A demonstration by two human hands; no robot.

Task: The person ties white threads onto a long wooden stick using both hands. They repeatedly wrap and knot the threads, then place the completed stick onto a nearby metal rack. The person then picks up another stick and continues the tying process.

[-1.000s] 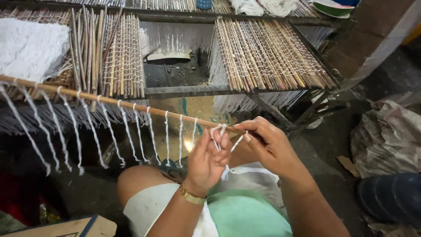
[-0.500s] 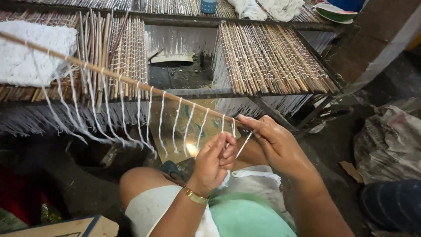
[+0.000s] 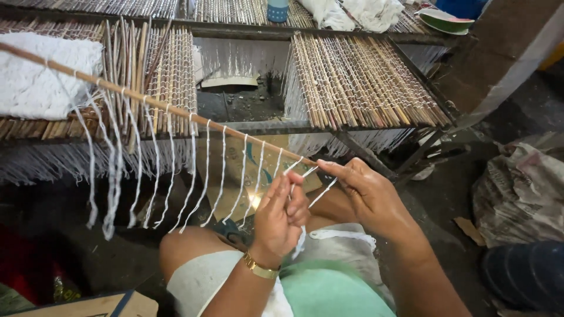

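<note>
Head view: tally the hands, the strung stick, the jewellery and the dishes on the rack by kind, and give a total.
Hands: 2 (left hand, right hand)
Stick: 1
Gold bracelet: 1
Blue cup: 1
Green-rimmed plate: 1
Total: 6
White strings on the stick overlap too much to count and are left out.

1. Metal-framed rack (image 3: pixel 264 126), dark, spanning the width; bears mats of bound sticks (image 3: pixel 364 82).
2. White cloth pile (image 3: pixel 41 73), left on rack.
3. Floor (image 3: pixel 446 199), dark, dusty.
4. Crumpled sack (image 3: pixel 520 194), right.
5. Cardboard (image 3: pixel 235 164) under rack.
</note>
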